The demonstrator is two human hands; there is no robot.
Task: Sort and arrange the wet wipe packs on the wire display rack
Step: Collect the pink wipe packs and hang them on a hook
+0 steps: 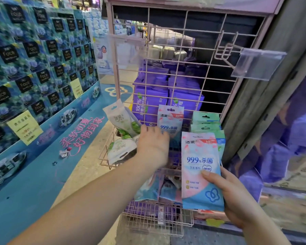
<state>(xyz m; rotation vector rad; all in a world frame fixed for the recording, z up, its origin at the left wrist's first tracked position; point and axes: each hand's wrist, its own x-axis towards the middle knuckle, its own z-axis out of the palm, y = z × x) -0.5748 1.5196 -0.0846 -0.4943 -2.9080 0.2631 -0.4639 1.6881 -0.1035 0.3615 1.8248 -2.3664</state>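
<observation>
1. Up front stands the pink wire rack (175, 55), its grid panel rising above a row of wire baskets.
2. Low on the rack, the left hand (153, 141) reaches into the basket row with fingers bent; its fingertips are blurred, so I cannot tell whether it grips anything.
3. Just left of that hand, white-and-green packs (123, 121) lean out of the rack's left basket, one tilted upright and another lying below it.
4. Just right of the left hand, a pink-and-blue pack (170, 121) stands upright against the rack's grid.
5. At the rack's lower right, the right hand (237, 198) grips a pink-and-blue wet wipe pack (200, 170) upright, thumb pressed on its front and fingers behind it.
6. Behind that held pack, green packs (206, 121) stand stacked in the rack's right basket.
7. Through the rack's grid, purple packs (150, 96) sit piled behind it.
8. A clear plastic label holder (258, 65) hangs from a hook at the rack's upper right.
</observation>
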